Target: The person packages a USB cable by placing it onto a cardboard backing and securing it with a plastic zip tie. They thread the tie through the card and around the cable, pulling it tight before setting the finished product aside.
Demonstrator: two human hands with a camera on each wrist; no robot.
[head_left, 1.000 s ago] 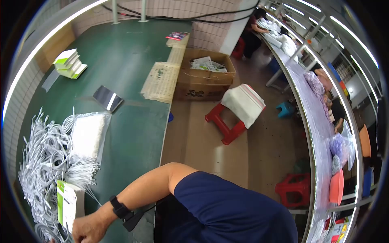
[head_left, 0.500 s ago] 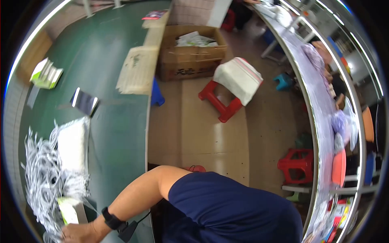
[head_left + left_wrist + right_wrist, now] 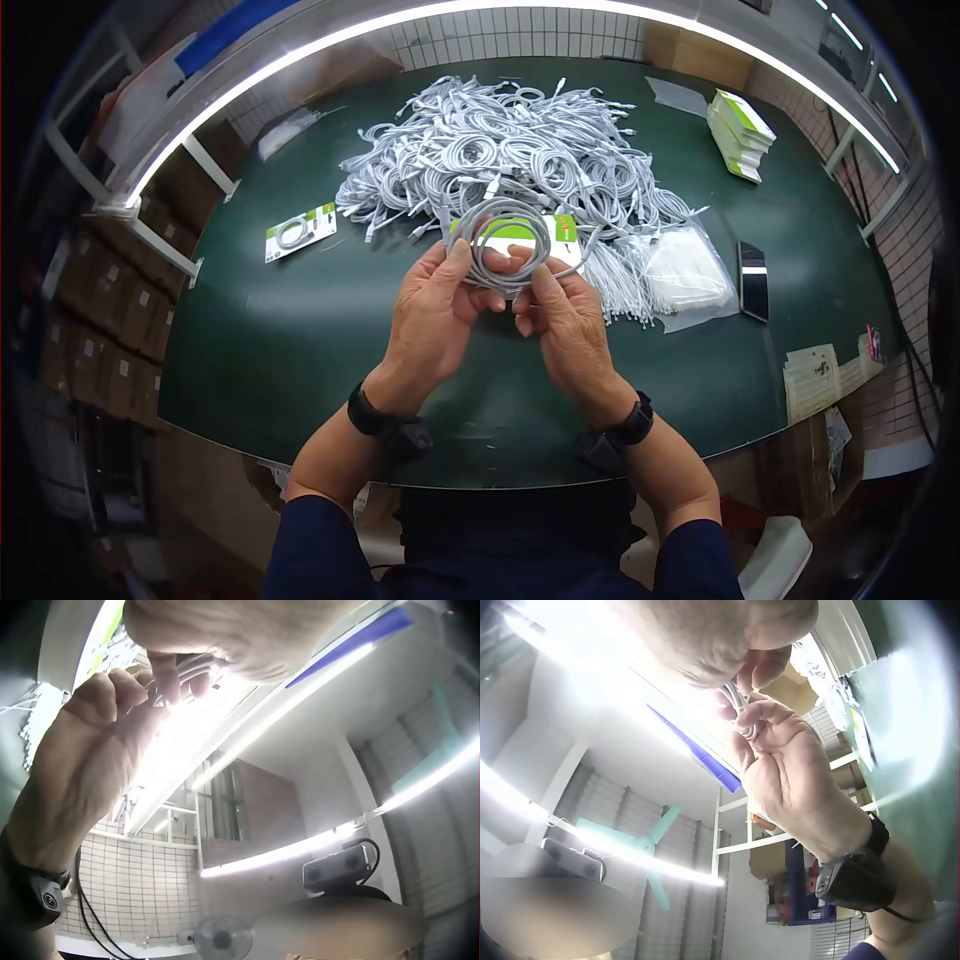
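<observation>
Both hands hold one coiled grey-white cable (image 3: 497, 207) above the near middle of the table in the head view. My left hand (image 3: 430, 310) pinches the coil's left side between thumb and fingers, and my right hand (image 3: 570, 325) pinches its lower right. Behind the coil lies a green and white card stack (image 3: 562, 238), partly covered by it. A large heap of similar coiled cables (image 3: 470, 150) is just beyond. To the right of the card stack are loose white ties (image 3: 612, 285) and a clear bag of white ties (image 3: 685, 270). The wrist views show cable (image 3: 196, 666) (image 3: 733, 696) between the fingers.
A carded cable (image 3: 300, 232) lies on the green table (image 3: 300, 350) at left. A phone (image 3: 753, 282) lies at right, with a stack of cards (image 3: 738, 135) at the back right. Cardboard sheets (image 3: 812, 380) lie by the right edge, and a lit lamp bar crosses above the back.
The head view has swung from the table's right side to face the heap. The hand that was at the card stack is now raised, and both hands hold a coil in front of it.
</observation>
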